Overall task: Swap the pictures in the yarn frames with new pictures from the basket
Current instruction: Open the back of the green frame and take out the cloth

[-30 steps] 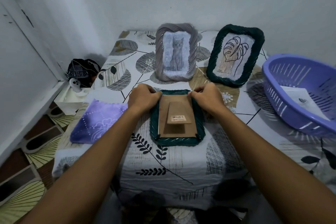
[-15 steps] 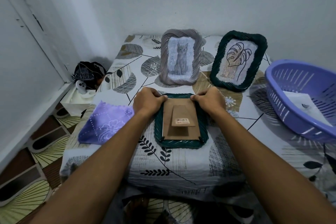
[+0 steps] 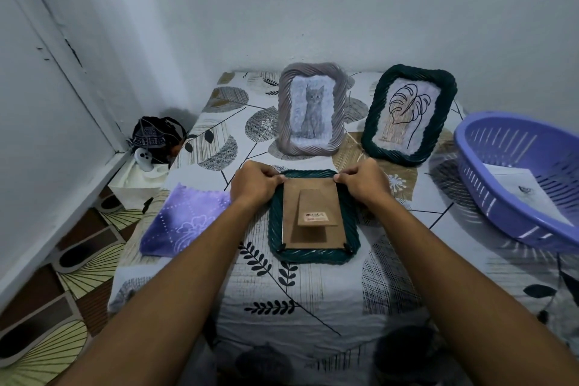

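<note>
Seemingly early on, both hands, left [image 3: 255, 186] and right [image 3: 363, 183], pinched the brown backing board [image 3: 313, 213] at the far corners of the face-down green yarn frame [image 3: 313, 255] on the table [image 3: 313, 307], while new pictures [image 3: 529, 194] waited in the purple basket [image 3: 488, 197].

Colours and patterns on my table.
Dark green yarn frame [image 3: 313, 255] with brown cardboard backing [image 3: 313, 213]; grey yarn frame [image 3: 311, 108] showing a grey cat; second dark green frame [image 3: 407, 117] showing a black line-drawn leaf. Purple cloth [image 3: 185, 222], white dotted lines. Lilac basket [image 3: 513, 216]. White tablecloth [image 3: 313, 298], black and tan leaves.
</note>
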